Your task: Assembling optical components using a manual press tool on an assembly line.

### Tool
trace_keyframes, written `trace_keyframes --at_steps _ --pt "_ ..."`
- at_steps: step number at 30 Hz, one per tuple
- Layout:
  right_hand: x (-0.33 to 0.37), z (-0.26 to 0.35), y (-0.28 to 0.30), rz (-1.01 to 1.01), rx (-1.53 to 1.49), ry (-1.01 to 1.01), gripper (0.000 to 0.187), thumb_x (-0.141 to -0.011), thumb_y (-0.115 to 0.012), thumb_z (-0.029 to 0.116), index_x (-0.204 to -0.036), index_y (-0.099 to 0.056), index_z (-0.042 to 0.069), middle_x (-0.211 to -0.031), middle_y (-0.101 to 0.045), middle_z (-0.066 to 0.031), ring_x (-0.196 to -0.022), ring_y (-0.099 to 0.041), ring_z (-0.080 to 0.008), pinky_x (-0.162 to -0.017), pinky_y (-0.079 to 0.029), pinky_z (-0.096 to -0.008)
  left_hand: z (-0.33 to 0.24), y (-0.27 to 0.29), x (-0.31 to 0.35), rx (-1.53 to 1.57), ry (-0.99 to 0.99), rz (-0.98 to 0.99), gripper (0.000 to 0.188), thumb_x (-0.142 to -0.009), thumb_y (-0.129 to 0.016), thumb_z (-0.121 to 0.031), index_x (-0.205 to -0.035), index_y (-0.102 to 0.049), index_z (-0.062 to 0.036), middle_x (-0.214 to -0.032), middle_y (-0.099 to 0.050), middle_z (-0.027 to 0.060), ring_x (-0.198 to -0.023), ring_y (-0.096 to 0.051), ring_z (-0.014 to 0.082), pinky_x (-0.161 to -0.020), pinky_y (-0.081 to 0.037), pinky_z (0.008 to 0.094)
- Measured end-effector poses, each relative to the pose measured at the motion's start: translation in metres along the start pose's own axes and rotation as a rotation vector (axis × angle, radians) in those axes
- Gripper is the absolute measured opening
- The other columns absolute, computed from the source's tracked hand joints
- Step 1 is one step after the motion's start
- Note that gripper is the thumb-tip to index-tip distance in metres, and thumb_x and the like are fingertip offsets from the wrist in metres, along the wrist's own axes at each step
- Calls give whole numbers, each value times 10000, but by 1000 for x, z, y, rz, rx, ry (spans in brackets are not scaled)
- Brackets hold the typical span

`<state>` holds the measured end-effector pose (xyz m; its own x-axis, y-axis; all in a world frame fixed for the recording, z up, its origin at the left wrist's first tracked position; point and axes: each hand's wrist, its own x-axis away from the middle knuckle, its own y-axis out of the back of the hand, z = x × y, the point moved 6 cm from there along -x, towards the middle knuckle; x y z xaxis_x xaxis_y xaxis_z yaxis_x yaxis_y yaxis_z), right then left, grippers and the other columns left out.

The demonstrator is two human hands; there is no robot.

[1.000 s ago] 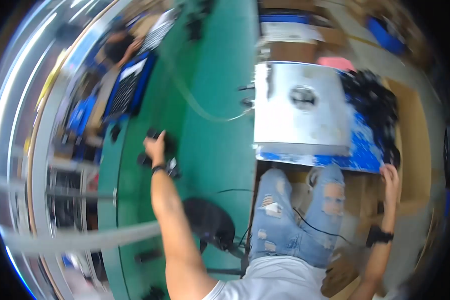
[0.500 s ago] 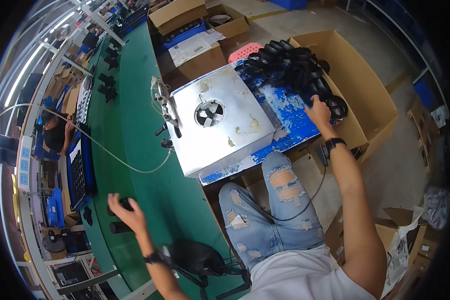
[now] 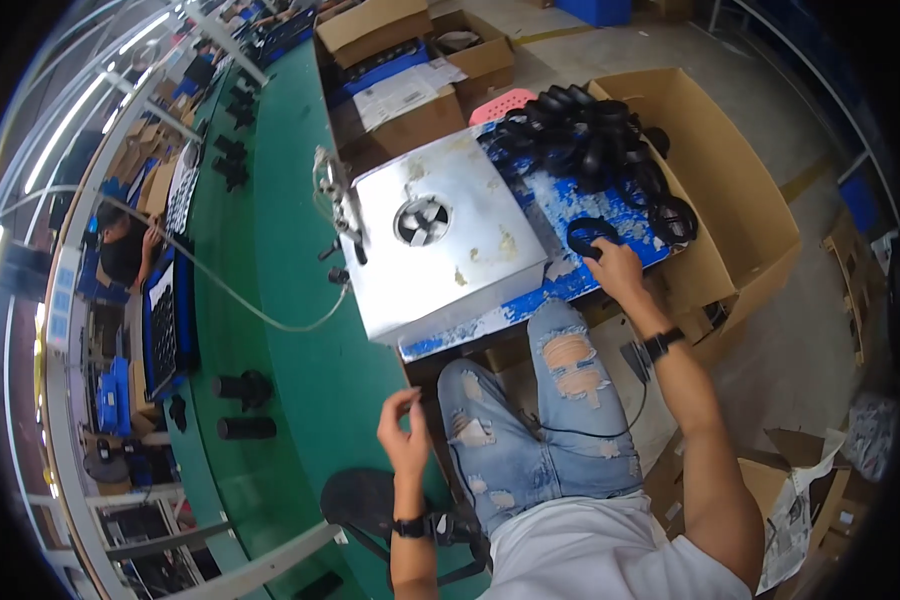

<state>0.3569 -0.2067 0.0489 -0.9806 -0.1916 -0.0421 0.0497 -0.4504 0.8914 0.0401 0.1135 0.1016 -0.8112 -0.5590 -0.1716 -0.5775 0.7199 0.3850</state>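
Right of the middle in the head view, a black ring [image 3: 578, 232] is grasped by the right hand [image 3: 618, 268], with the fingers placed at its near side. The ring is seen over a worn blue board [image 3: 555, 208], between a shiny metal box [image 3: 475, 245] and an open cardboard box [image 3: 740, 200]; whether the board is touched by the ring cannot be told. Farther from the body, a pile of black round parts [image 3: 590, 140] is gathered on the same board, beside the cardboard box. In the top of the metal box a round opening [image 3: 422, 220] with blades inside is shown. The left hand [image 3: 403, 435] is empty, its fingers being loosely bent, and it is held over the edge of the green table [image 3: 310, 350], near the knee. On this table, two black cylinders [image 3: 246, 428] are laid well apart from the left hand.
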Motion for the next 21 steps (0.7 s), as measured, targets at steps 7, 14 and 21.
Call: trace_keyframes --at_steps 7,14,21 --pt "113 73 100 -83 -297 295 209 -759 -719 85 -948 -636 52 -677 -638 -112 -608 -631 -278 -568 -497 -370 -73 -119 -51 542 249 453 573 -940 -604 -279 -1386 -349 -24 -1137 -604 112 -856 -641 153 -596 -492 219" --pt "156 127 138 -14 -419 665 468 -761 -672 14 -1220 -584 51 -839 -649 -85 -704 -643 -183 -646 -507 -277 -114 -152 -58 431 40 424 343 -982 -518 -281 -1159 -537 13 -672 -601 66 -553 -587 127 -509 -440 273" --pt "126 145 83 455 -1086 156 403 -836 -665 49 -1193 -499 -34 -933 -643 -88 -762 -620 -102 -666 -509 -218 -118 -133 -56 354 -18 404 275 -982 -508 -238 -1082 -566 12 -622 -572 84 -515 -562 145 -498 -428 306"
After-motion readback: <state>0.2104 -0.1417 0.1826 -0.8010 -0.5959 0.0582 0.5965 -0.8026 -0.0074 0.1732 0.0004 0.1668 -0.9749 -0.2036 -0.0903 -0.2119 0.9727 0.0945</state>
